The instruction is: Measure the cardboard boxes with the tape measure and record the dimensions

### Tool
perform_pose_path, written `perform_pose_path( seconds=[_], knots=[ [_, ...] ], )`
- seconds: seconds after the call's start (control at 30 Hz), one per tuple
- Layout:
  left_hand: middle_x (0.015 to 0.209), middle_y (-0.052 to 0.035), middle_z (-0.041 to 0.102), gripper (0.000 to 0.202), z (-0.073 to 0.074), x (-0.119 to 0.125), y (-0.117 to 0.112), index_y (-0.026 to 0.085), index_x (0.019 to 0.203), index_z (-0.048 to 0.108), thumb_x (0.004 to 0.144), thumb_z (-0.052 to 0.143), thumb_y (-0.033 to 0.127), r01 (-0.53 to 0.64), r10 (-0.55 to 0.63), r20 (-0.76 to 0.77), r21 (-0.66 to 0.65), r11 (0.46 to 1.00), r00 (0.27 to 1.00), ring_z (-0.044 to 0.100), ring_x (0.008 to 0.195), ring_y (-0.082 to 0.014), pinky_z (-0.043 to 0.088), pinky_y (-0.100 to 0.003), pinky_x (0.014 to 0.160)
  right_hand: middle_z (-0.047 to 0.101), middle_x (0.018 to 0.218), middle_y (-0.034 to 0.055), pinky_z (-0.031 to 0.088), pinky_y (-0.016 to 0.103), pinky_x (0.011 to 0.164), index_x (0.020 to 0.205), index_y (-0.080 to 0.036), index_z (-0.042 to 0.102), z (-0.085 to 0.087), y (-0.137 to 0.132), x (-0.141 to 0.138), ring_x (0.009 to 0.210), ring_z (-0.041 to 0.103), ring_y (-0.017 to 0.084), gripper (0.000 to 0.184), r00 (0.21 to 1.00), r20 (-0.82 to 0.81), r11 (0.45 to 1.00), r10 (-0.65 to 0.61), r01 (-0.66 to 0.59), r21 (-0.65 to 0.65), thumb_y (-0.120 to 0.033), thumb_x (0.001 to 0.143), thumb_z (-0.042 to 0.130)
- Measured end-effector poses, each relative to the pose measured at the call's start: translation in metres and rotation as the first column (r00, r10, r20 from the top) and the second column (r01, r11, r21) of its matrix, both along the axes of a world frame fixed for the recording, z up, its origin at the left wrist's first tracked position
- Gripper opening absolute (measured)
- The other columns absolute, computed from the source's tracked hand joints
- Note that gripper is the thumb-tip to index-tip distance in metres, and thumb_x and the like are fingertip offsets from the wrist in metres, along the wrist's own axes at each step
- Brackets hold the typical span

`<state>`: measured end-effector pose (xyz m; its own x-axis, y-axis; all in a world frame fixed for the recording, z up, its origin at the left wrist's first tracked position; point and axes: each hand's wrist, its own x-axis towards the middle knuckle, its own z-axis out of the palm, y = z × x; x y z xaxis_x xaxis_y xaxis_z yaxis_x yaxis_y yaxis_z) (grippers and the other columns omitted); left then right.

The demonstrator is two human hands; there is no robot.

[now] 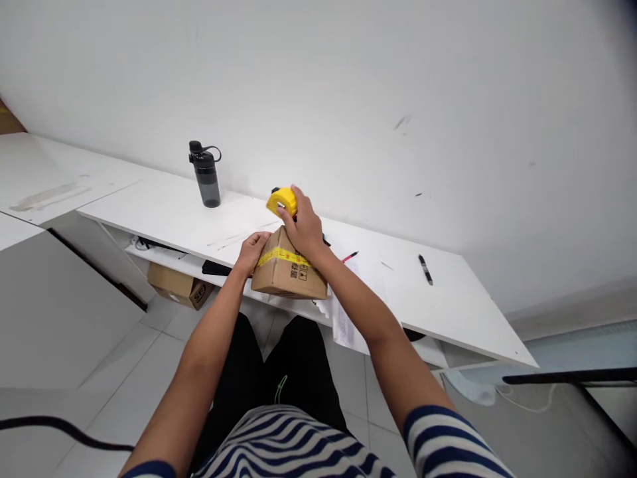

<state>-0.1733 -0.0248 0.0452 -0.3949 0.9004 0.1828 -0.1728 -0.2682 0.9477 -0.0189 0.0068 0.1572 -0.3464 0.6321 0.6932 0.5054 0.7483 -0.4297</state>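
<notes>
A yellow tape measure is in my right hand, with the thumb across its near side and the fingers behind it. It is held just above the far side of a brown cardboard box. Yellow tape with red print runs round the box, and black print shows on one side. At the box's far left edge, my left hand has its fingers bent and pressed together against the cardboard. The box is at the front edge of the white table. No drawn-out blade can be made out.
A dark water bottle stands near the wall on the table. Papers, a red pen and a black marker lie to the right. Below is an open shelf; another carton sits under it at left.
</notes>
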Motion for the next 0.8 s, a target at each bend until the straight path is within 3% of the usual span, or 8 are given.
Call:
perform_pose_path(
  seconds=[0.1, 0.17, 0.23, 0.3, 0.4, 0.47, 0.63, 0.8],
  knots=[
    [0.1, -0.0079, 0.07, 0.041, 0.005, -0.001, -0.008, 0.017, 0.093, 0.069, 0.072, 0.073, 0.052, -0.165, 0.159, -0.201, -0.015, 0.986, 0.967, 0.062, 0.1, -0.0221, 0.047, -0.038, 0.095, 0.049, 0.137, 0.0165, 0.053, 0.041, 0.087, 0.152, -0.022, 0.021, -0.009, 0.009, -0.012, 0.117, 0.056, 0.028, 0.063, 0.993, -0.019, 0.993, -0.119, 0.119, 0.007, -0.056, 0.1, 0.024],
    [0.108, -0.0089, 0.07, 0.038, 0.017, 0.003, -0.026, 0.018, 0.097, 0.069, 0.078, 0.068, 0.051, -0.173, 0.174, -0.254, 0.024, 0.985, 0.951, 0.06, 0.108, -0.0235, 0.044, -0.039, 0.1, 0.05, 0.136, 0.0168, 0.053, 0.04, 0.085, 0.152, -0.021, 0.021, -0.011, 0.018, -0.017, 0.115, 0.058, 0.028, 0.062, 0.99, -0.007, 0.99, -0.138, 0.138, 0.014, -0.054, 0.1, 0.025],
    [0.121, -0.0089, 0.066, 0.04, 0.031, 0.012, -0.046, 0.021, 0.109, 0.068, 0.086, 0.059, 0.053, -0.08, 0.094, -0.232, 0.069, 0.994, 0.968, 0.056, 0.119, -0.0245, 0.041, -0.039, 0.105, 0.052, 0.134, 0.0164, 0.054, 0.042, 0.085, 0.151, -0.021, 0.025, -0.009, 0.026, -0.02, 0.112, 0.058, 0.029, 0.062, 0.993, -0.022, 0.993, -0.116, 0.116, 0.001, -0.055, 0.099, 0.028],
    [0.134, -0.0085, 0.06, 0.046, 0.041, 0.025, -0.064, 0.024, 0.122, 0.064, 0.083, 0.065, 0.049, 0.011, 0.005, -0.177, 0.088, 0.996, 0.984, 0.05, 0.129, -0.0261, 0.038, -0.039, 0.109, 0.052, 0.135, 0.0154, 0.053, 0.044, 0.088, 0.15, -0.023, 0.027, -0.005, 0.032, -0.019, 0.115, 0.057, 0.029, 0.063, 0.994, -0.087, 0.997, -0.069, 0.067, -0.026, -0.057, 0.098, 0.031],
    [0.14, -0.0085, 0.054, 0.063, 0.046, 0.042, -0.073, 0.025, 0.126, 0.062, 0.068, 0.083, 0.031, 0.007, -0.001, -0.065, 0.104, 0.995, 0.998, 0.045, 0.135, -0.0282, 0.032, -0.036, 0.114, 0.045, 0.146, 0.0126, 0.049, 0.049, 0.097, 0.151, -0.029, 0.025, 0.001, 0.033, -0.008, 0.127, 0.049, 0.031, 0.066, 0.98, -0.196, 0.997, 0.039, -0.05, -0.052, -0.063, 0.095, 0.034],
    [0.138, -0.0085, 0.056, 0.068, 0.042, 0.047, -0.071, 0.025, 0.128, 0.06, 0.065, 0.084, 0.024, -0.016, 0.014, 0.014, 0.105, 0.994, 1.0, 0.048, 0.132, -0.0279, 0.032, -0.036, 0.114, 0.039, 0.151, 0.0102, 0.046, 0.052, 0.102, 0.151, -0.032, 0.023, 0.004, 0.028, 0.006, 0.132, 0.045, 0.032, 0.068, 0.968, -0.218, 0.987, 0.122, -0.141, -0.072, -0.065, 0.093, 0.037],
    [0.13, -0.0068, 0.061, 0.075, 0.033, 0.043, -0.059, 0.03, 0.138, 0.052, 0.069, 0.08, 0.022, 0.017, -0.026, 0.099, 0.088, 0.996, 0.995, 0.06, 0.116, -0.0241, 0.041, -0.035, 0.107, 0.047, 0.146, 0.0088, 0.044, 0.05, 0.104, 0.149, -0.03, 0.034, 0.0, 0.009, 0.035, 0.126, 0.051, 0.031, 0.068, 0.953, -0.004, 0.947, 0.302, -0.3, -0.118, -0.063, 0.091, 0.045],
    [0.131, -0.0057, 0.062, 0.069, 0.032, 0.039, -0.051, 0.029, 0.136, 0.055, 0.072, 0.078, 0.027, 0.008, -0.012, 0.045, 0.107, 0.994, 0.999, 0.057, 0.121, -0.026, 0.042, -0.035, 0.107, 0.06, 0.127, 0.01, 0.05, 0.045, 0.09, 0.149, -0.029, 0.037, -0.011, 0.006, 0.031, 0.104, 0.061, 0.029, 0.061, 0.914, 0.249, 0.945, 0.321, -0.291, -0.15, -0.055, 0.095, 0.042]
  ],
)
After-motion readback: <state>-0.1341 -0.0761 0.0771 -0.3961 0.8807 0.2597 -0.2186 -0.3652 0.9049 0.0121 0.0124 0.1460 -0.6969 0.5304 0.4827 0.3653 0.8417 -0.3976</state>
